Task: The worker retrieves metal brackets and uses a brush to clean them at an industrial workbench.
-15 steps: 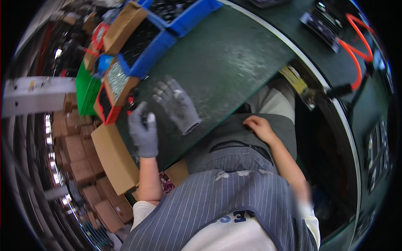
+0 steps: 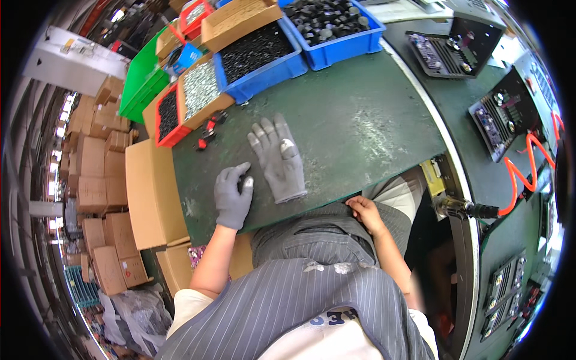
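Glove [image 2: 278, 171] — just right of left hand [image 2: 233, 197].

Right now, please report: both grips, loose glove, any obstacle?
Left grip gloved, open, apparently empty. Right grip bare, loosely curled. Grey glove lying on green table, apart from both. Possible clutter: red-and-black items by red bin.

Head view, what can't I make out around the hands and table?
All in the head view:
- Right hand: curled inward, hiding whatever its palm might hold.
- Purple contents of the carton: partly covered by the left forearm.
- Black parts: too small for exact shapes.
- Red-and-black items: too small to identify.
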{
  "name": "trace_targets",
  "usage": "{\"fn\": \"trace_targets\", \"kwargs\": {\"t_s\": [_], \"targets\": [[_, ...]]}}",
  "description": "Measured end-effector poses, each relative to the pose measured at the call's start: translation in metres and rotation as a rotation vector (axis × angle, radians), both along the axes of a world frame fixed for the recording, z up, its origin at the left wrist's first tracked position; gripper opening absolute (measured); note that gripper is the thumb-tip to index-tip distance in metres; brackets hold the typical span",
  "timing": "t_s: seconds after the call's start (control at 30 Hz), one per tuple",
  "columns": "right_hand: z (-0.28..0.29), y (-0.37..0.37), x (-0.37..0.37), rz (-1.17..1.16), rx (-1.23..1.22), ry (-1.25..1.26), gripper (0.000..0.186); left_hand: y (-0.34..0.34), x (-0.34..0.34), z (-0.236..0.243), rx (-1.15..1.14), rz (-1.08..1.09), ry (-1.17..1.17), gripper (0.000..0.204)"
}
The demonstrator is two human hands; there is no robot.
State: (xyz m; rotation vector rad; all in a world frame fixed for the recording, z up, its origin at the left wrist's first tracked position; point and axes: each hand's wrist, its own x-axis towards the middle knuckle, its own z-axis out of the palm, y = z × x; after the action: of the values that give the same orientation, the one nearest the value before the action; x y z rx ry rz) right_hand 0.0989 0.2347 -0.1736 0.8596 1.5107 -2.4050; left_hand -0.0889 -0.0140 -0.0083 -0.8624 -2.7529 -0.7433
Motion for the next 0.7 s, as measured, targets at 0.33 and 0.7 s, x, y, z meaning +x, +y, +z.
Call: {"fn": "trace_targets", "kwargs": {"t_s": [0.33,0.7], "targets": [[-0.009,0.001,0.002,-0.062,0.025,-0.021,0.016,0.075,-0.018,0.106,-0.418,-0.395,0.083,0.021],[-0.042,0.009,0.018,-0.126,0.024,-0.027,0.012,0.175,0.061,0.222,-0.745,-0.968,-0.107,0.02]]}}
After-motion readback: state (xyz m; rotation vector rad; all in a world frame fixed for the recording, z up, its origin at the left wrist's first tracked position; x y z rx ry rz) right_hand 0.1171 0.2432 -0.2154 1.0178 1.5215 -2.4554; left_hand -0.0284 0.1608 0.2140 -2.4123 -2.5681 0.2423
